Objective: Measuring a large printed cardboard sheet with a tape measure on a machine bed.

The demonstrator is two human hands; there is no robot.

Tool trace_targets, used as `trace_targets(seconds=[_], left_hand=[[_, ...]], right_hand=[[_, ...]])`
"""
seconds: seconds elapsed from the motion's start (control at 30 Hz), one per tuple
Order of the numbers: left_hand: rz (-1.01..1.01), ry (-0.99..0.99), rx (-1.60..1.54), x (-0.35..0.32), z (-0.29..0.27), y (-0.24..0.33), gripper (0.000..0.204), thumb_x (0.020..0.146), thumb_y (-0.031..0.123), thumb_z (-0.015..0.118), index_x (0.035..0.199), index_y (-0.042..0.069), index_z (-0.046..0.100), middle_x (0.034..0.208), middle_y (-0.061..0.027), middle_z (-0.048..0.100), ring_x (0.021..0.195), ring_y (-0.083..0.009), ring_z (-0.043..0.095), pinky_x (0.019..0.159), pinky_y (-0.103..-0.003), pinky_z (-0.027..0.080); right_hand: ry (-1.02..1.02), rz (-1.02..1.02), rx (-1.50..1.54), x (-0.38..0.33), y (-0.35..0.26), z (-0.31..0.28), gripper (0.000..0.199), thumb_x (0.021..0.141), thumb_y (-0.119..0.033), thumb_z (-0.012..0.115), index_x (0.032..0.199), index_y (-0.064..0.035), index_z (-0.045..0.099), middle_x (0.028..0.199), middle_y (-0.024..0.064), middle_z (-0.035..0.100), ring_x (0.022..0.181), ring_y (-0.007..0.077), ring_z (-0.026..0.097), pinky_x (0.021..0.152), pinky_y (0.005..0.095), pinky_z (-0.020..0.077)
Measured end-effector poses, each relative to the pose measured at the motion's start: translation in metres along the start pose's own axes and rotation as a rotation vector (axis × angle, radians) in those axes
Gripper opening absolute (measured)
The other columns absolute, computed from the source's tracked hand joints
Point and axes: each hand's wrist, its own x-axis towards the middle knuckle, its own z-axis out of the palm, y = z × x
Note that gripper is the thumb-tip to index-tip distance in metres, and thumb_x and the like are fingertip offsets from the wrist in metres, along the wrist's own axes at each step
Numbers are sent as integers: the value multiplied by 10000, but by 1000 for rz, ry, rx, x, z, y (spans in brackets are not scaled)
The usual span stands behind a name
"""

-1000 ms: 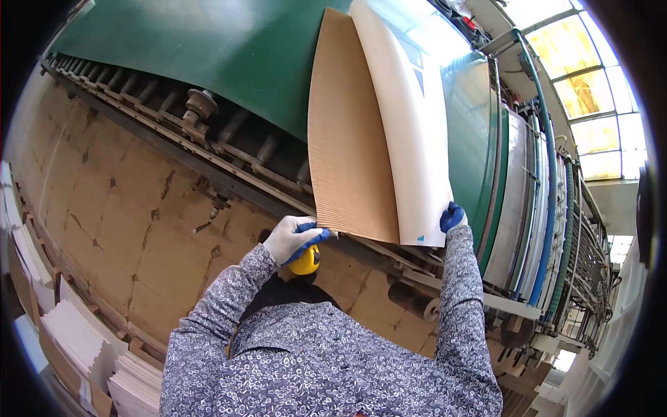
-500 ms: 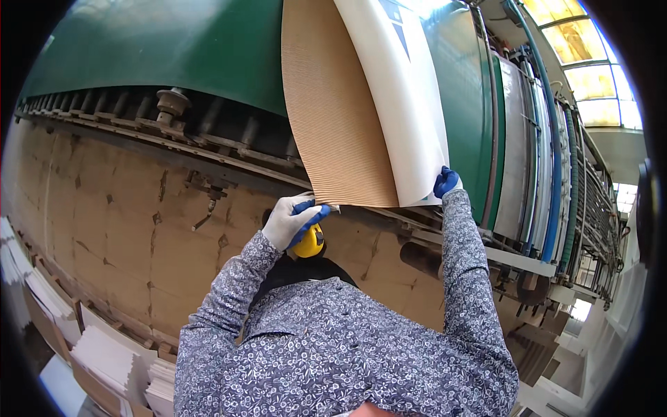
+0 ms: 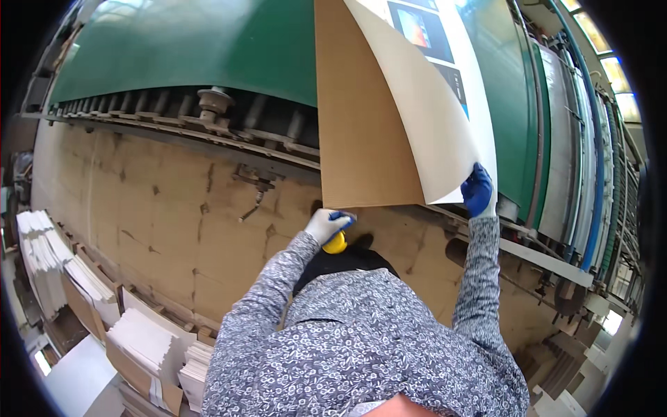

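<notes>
A brown cardboard sheet [image 3: 365, 139] lies over the edge of a green conveyor belt, its near edge overhanging. A pale sheet [image 3: 420, 118] curls up along its right side, beside a white surface printed with dark pictures [image 3: 424, 31]. My right hand [image 3: 477, 191], in a blue-and-white glove, is closed on the near right corner of the pale sheet. My left hand [image 3: 328, 225], gloved alike, is closed just below the cardboard's near left corner; a small thing at its fingertips is too small to name. Just under it shows a yellow tape measure [image 3: 335, 243] at my waist; whether I hold it is unclear.
The green belt [image 3: 208, 48] runs across the far side above a row of rollers and a metal rail [image 3: 208, 139]. Pipes and a blue hose [image 3: 594, 222] line the machine at right. Stacks of white sheets [image 3: 142, 340] stand behind at lower left.
My left hand has come down off the cardboard's near edge. My right hand has shifted along with the pale sheet, which is curled differently and shows more of the printed pictures. The whole view has shifted.
</notes>
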Motion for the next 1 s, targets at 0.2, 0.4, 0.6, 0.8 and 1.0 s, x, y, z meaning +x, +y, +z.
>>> trace_targets(seconds=[0.2,0.4,0.6,0.8,1.0], left_hand=[[-103,-18,195,2,16,-22,375,746,158,644,1071,-6,554,963,-72,616,870,-116,569,790,-238,445],[38,-9,231,15,23,2,478,729,168,664,1143,5,489,1012,-94,589,914,-150,552,813,-258,435],[-148,-200,90,18,26,-12,454,724,157,668,1120,11,500,987,-90,583,872,-161,559,788,-259,445],[39,-103,-281,38,54,-49,407,742,106,649,1101,-13,498,930,-76,591,759,-126,566,673,-246,469],[-70,-40,-267,72,95,-73,338,819,357,560,951,46,546,763,-76,594,531,-156,538,493,-283,462]], right_hand=[[196,-142,190,-40,21,44,237,891,-212,439,1049,-61,531,901,30,596,841,136,572,638,255,478],[133,-248,-28,-62,47,65,225,875,-175,467,1044,-45,538,946,57,590,857,149,569,675,270,482],[-559,-468,-1401,-100,105,141,371,770,-109,568,1137,-94,514,1026,79,568,932,144,548,811,260,449],[-177,-29,-605,-125,90,72,401,792,-104,562,1174,-13,476,1115,104,551,978,145,532,849,243,413],[286,306,-506,-222,129,-120,298,827,-149,545,1094,-19,534,901,48,581,761,126,549,649,258,472]])
